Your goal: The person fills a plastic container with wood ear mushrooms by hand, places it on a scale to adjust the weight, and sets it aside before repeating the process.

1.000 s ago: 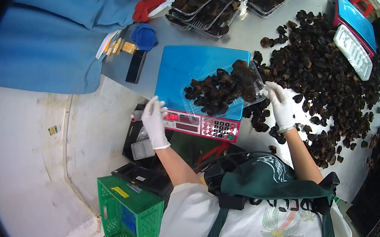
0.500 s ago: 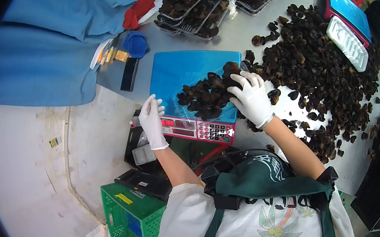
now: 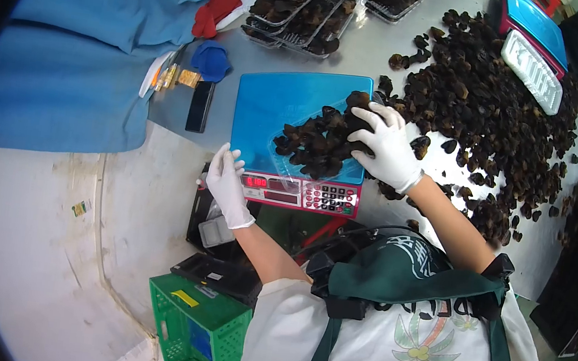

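Touches dark, curled pieces in a clear, thin plastic tray on a smooth blue scale with right grip arched, cannot tell if clasping any, with left grip loosely released nearby and heaped trays beyond on the metal desk.

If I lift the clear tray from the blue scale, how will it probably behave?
The clear tray looks like thin plastic, so it may flex. Its loosely heaped dark pieces might spill if it tips.
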Available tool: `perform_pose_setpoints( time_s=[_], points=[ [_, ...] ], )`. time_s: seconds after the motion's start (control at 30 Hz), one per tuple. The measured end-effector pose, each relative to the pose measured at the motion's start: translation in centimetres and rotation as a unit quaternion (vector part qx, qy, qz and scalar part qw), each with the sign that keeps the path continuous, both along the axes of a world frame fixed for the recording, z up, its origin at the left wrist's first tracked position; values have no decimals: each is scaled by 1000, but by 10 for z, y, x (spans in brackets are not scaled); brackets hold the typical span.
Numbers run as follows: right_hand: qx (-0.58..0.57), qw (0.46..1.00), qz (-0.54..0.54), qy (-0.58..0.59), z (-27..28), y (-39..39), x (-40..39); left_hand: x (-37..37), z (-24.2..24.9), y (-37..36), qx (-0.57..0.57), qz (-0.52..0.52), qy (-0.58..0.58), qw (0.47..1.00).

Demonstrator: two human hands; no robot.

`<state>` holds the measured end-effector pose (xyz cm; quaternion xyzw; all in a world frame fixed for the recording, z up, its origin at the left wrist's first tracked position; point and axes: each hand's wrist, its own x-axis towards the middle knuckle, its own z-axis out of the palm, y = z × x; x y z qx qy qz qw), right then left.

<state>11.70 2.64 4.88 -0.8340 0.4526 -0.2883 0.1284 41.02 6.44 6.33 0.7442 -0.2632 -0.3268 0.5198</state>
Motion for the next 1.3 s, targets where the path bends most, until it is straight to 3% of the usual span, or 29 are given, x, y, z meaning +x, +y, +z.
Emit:
perform_pose_setpoints(
  time_s=[0.17,0.3,0.33,0.37,0.4,0.47,0.53,0.57,0.8,0.87,0.97,1.07,1.17,1.27,1.3],
  points=[
    [60,994,-29,-90,1,6,-18,14,-4,11,-7,28,-19,999],
    [136,959,-78,-235,5,13,-26,15,-11,10,-24,28,0,999],
    [96,959,-80,-255,-3,16,-31,15,-11,10,-29,27,1,999],
    [228,890,-140,-370,1,19,-37,14,-7,10,-35,29,0,999],
    [351,786,-194,-470,5,22,-44,15,-3,11,-41,31,-1,999],
    [315,782,-229,-486,-27,23,-72,20,0,14,-35,40,-31,998],
    [273,798,-313,-438,-48,29,-93,24,1,15,-29,43,-47,998],
    [274,780,-339,-450,-53,33,-100,25,1,15,-26,43,-49,998],
    [231,825,-320,-405,-65,43,-98,18,-2,11,-27,25,-33,999],
    [273,820,-326,-383,-61,46,-94,19,0,11,-18,16,-30,999],
    [107,944,-258,-176,-66,47,-98,24,-3,13,0,-6,-18,1000],
    [38,929,-356,-100,-73,45,-88,21,-7,16,17,-48,13,999],
    [313,873,-233,-291,-67,42,-81,5,-4,13,26,-82,39,996],
    [464,776,-168,-393,-31,40,-53,-5,-13,6,36,-117,70,990],
    [469,768,-153,-409,-37,39,-48,-8,-17,3,49,-139,81,986]
  ],
)
